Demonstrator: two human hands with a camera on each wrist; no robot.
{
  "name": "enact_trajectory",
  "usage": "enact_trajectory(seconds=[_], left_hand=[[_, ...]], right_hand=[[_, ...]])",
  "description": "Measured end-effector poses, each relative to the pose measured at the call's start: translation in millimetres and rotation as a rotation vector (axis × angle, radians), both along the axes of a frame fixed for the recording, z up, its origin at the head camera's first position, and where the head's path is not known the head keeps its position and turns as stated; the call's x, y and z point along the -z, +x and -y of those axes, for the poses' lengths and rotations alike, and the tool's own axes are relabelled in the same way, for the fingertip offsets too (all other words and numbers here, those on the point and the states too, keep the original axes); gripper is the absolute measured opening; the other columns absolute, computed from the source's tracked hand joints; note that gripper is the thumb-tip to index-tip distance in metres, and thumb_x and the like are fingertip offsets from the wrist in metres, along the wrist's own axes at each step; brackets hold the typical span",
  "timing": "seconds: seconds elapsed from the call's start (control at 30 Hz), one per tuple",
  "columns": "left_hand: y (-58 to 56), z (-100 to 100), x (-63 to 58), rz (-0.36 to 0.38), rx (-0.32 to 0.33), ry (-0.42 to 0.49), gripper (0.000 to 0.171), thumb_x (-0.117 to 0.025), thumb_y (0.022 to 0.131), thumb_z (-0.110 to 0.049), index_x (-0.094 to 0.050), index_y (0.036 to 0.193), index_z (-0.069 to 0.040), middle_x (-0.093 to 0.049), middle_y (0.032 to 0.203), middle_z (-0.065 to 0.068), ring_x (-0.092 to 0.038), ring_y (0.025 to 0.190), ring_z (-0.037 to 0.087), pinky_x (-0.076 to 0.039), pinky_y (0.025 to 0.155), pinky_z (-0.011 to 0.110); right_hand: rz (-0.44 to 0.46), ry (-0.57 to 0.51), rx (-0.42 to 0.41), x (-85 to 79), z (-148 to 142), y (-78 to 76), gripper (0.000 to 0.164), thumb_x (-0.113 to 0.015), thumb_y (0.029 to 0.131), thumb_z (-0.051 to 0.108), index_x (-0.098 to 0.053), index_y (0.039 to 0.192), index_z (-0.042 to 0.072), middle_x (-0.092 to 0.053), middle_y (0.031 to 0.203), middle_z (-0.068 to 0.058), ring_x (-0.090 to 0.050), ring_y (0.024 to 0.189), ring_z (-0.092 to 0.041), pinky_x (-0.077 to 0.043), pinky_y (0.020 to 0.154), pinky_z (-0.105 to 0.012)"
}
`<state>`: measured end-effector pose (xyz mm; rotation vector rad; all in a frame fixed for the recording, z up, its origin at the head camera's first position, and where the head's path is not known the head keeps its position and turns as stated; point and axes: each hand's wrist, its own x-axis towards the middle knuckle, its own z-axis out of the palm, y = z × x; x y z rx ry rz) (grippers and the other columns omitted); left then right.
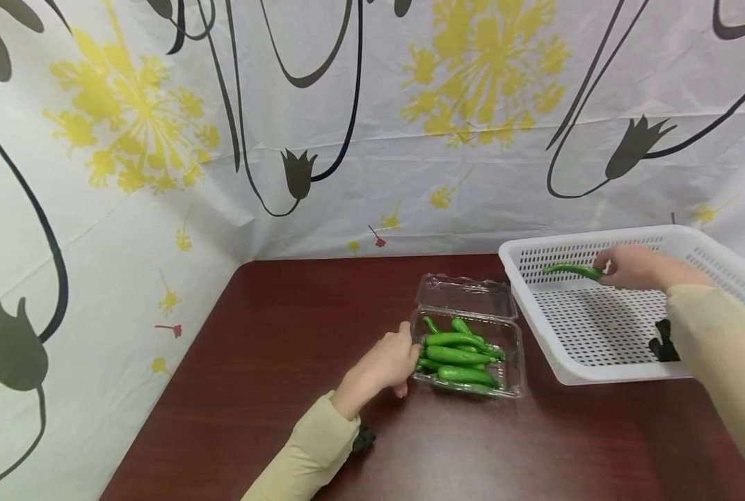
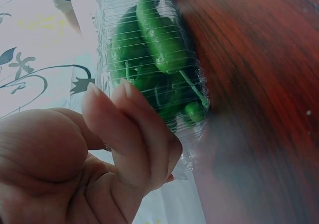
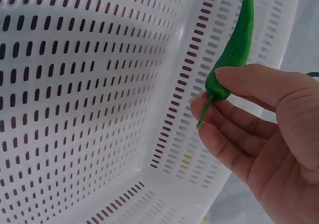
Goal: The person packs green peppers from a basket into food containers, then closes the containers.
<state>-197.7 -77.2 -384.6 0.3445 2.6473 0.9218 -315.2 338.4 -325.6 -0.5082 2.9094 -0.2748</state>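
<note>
My right hand [image 1: 627, 268] pinches a green chili pepper [image 3: 234, 50] near its stem end, thumb on one side and fingers on the other. In the head view this pepper overlaps the inside of a white perforated basket [image 1: 572, 372]. At the middle of the table, a clear plastic clamshell container [image 1: 513, 358] stands with its lid [image 1: 466, 296] folded back. Several green chili peppers [image 1: 453, 355] lie heaped in it, mostly toward its left side. My left hand [image 1: 387, 358] grips the container's left edge; its curled fingers [image 2: 132, 119] show close to the ribbed wall.
The dark red-brown table [image 1: 272, 362] carries both the container and the basket, which stands at the right. A white cloth [image 1: 372, 104] with yellow and grey flower prints hangs behind and to the left. A black object [image 1: 663, 342] shows beside the right sleeve.
</note>
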Motion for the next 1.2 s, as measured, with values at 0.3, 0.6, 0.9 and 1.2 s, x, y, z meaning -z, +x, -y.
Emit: enact_trajectory(seconds=[0.3,0.6,0.9,1.2], left_hand=[[0.2,-0.7,-1.6,0.005,-0.005,-0.002,0.058,-0.041,0.098,-0.021,-0.013,0.143,0.004,-0.057,0.047,0.006,-0.056,0.035,0.015,-0.050,0.066,0.022],[-0.1,-0.6,-1.8,0.014,-0.001,0.009,0.058,-0.041,0.098,-0.020,-0.012,0.143,0.004,-0.057,0.048,0.007,-0.056,0.035,0.016,-0.050,0.059,0.021],[0.8,-0.4,-1.2,0.015,-0.016,0.014,0.057,-0.041,0.098,-0.020,-0.015,0.141,0.004,-0.057,0.050,0.007,-0.056,0.035,0.016,-0.049,0.054,0.022],[0.9,-0.7,-1.6,0.017,-0.013,-0.001,0.058,-0.041,0.098,-0.022,-0.014,0.142,0.004,-0.058,0.050,0.007,-0.056,0.035,0.015,-0.051,0.062,0.023]], right_hand=[[-0.041,-0.013,-0.046,-10.3,4.6,1.2,0.015,-0.064,0.079,0.003,-0.063,0.091,-0.006,-0.064,0.077,-0.008,-0.058,0.065,-0.018,-0.048,0.054,-0.035],[-0.062,0.011,-0.040,-18.3,6.1,2.7,0.018,-0.064,0.080,0.005,-0.063,0.094,-0.005,-0.063,0.075,-0.006,-0.056,0.063,-0.017,-0.046,0.053,-0.034],[-0.086,0.026,-0.071,-29.9,12.7,4.1,0.018,-0.064,0.080,0.006,-0.063,0.094,-0.005,-0.063,0.074,-0.005,-0.054,0.063,-0.016,-0.047,0.056,-0.036],[-0.100,0.038,-0.066,-35.3,8.9,9.9,0.019,-0.064,0.082,0.006,-0.063,0.096,-0.005,-0.063,0.074,-0.003,-0.053,0.062,-0.016,-0.046,0.055,-0.036]])
